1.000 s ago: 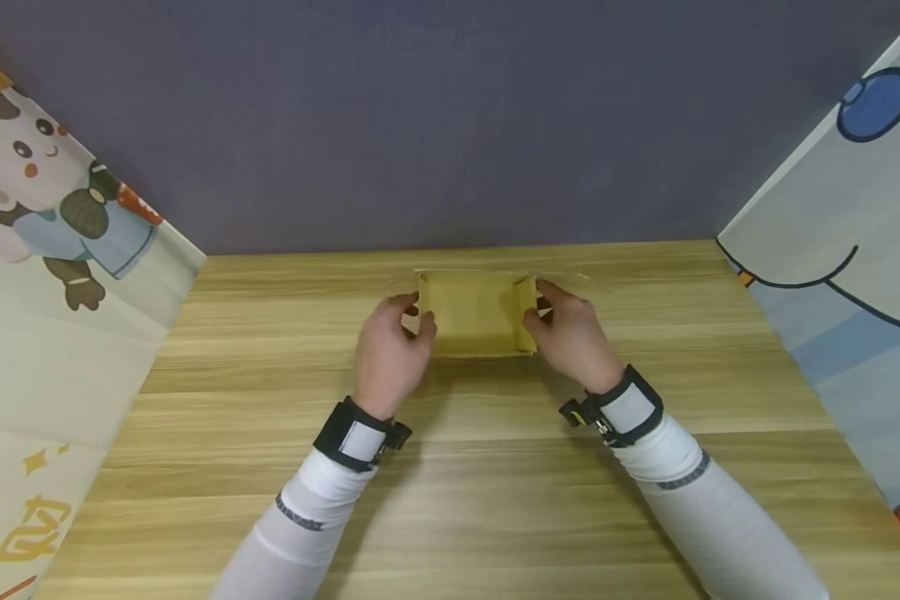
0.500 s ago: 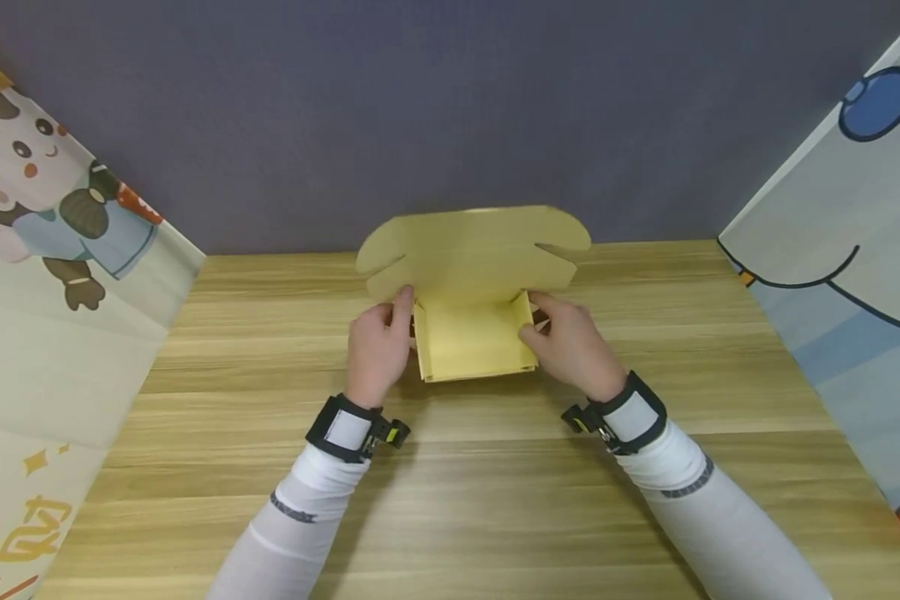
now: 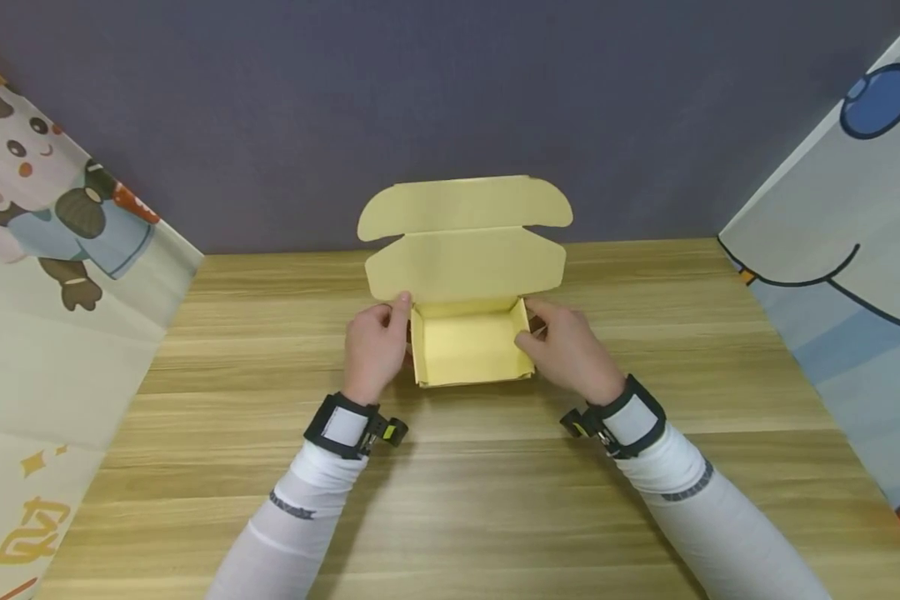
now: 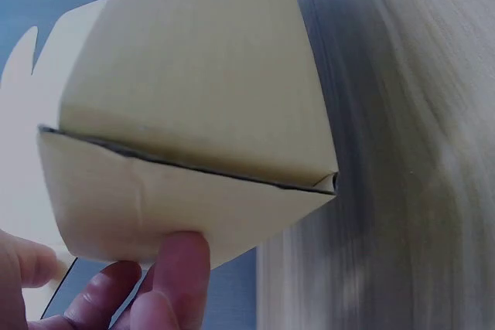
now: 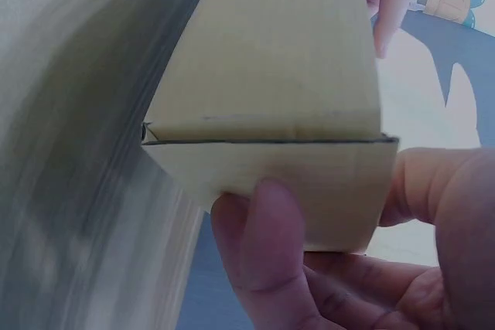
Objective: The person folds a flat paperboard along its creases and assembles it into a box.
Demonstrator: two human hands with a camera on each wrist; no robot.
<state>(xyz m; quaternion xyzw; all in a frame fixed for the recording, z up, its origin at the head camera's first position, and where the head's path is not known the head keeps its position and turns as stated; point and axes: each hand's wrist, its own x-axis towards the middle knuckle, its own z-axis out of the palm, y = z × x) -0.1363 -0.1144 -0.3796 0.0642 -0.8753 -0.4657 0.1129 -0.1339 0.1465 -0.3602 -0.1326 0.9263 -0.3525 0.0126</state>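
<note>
A small yellowish-brown cardboard box (image 3: pixel 471 348) stands on the table with its inside facing up and nothing in it. Its lid (image 3: pixel 465 265), with rounded ears, rises open at the back. My left hand (image 3: pixel 375 350) holds the box's left side; in the left wrist view its fingers (image 4: pixel 183 264) press the outer side panel. Across from it, my right hand (image 3: pixel 570 346) grips the right side wall, thumb at the wall's top edge. The fingers (image 5: pixel 271 229) of that hand lie against the outer panel in the right wrist view.
The wood-grain table (image 3: pixel 495 500) meets a dark blue-grey back wall (image 3: pixel 457 92). Side panels printed with cartoons, a left panel (image 3: pixel 45 350) and a right panel (image 3: pixel 825 217), flank it. Both wrists wear black straps carrying small cameras.
The lid, seen nearly edge-on behind the box at first, has swung up into full view. The box has shifted slightly toward me, and my left thumb has left its inner side.
</note>
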